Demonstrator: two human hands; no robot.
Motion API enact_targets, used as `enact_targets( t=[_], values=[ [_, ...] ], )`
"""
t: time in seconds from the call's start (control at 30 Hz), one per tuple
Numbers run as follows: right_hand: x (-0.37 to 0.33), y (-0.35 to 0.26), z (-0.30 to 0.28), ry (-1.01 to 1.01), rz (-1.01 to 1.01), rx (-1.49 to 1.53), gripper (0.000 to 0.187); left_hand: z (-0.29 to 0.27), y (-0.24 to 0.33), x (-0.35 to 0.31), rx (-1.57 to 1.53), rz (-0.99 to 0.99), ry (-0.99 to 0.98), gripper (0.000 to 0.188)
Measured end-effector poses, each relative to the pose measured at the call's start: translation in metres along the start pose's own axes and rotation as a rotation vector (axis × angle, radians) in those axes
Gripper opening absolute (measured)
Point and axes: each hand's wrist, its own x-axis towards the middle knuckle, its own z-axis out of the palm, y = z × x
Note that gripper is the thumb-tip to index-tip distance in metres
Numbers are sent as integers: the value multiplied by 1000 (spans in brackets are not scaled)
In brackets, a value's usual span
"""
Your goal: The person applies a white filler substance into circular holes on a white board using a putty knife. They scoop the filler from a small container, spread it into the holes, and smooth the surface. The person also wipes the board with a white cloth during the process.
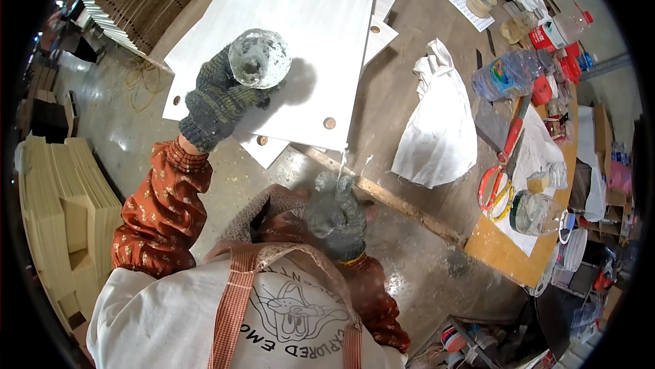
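My left hand [222, 96], in a dark knitted glove, grips a clear plastic cup [259, 58] smeared inside with whitish paste. It holds the cup above a stack of white panels [314, 34] with round holes near their corners. My right hand [338, 219], in a grey paste-stained glove, is closed at the near right corner of the top panel. From its fingers a thin whitish stick [342, 164] points up to that corner. The stick's lower part is hidden in the glove, so its exact kind does not show.
On the brown table, a crumpled white cloth [440, 123] lies right of the panels. Scissors [501, 171], plastic bottles [505, 77] and a clear jar [535, 213] crowd the right side. Stacked cream-coloured boards [61, 212] stand on the floor at left.
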Motion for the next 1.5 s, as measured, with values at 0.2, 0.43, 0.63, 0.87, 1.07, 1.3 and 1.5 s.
enact_targets(
  t=[0.2, 0.43, 0.63, 0.87, 1.07, 1.3, 1.5],
  values=[
    [-4, -3, 5, 51, -15, -5, 27, -6, -6, 3, 103, 24, -25, 50],
    [-13, -10, 11, 258, -14, -197, 27, 0, 6, 3, 77, -40, -50, 50],
    [-15, -16, 18, 239, -629, -1684, 28, -10, -21, 3, 77, 1, -6, 49],
    [-4, -32, -1, 165, -1110, -2475, 31, -7, -17, 6, 41, 32, -72, 47],
    [-13, -45, -15, 540, -413, -2349, 17, -4, -10, 4, 54, 82, -91, 47],
    [-14, -34, 25, 415, -568, -1913, 15, -11, -39, 5, -234, 52, -131, 48],
    [-18, -45, 12, 278, -566, -2067, 22, -8, -46, 10, -261, -16, -110, 44]
  ],
)
